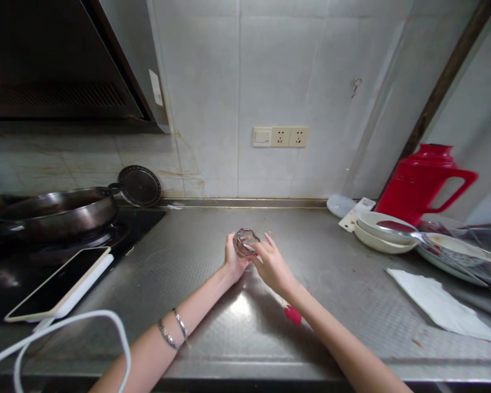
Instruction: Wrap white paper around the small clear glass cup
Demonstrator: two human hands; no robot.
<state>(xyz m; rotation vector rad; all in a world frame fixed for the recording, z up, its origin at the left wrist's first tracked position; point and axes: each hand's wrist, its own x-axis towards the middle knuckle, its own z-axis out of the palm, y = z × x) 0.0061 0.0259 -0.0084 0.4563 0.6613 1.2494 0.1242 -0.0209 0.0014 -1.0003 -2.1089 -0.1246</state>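
A small clear glass (244,240) stands on the steel counter (213,305) in the middle of the view. My left hand (234,258) is wrapped around its left side, with bracelets on that wrist. My right hand (271,265) reaches the glass from the right, fingers pinched at its rim on something thin and pale that I cannot make out. A red object (293,315) lies on the counter partly hidden under my right forearm.
A dark pan (57,210) sits on the stove at left, with a phone (59,284) and white cable (71,327) near it. At right are stacked white bowls (382,232), plates, a red jug (419,183) and a white paper (442,305). Wall sockets (281,136) are behind.
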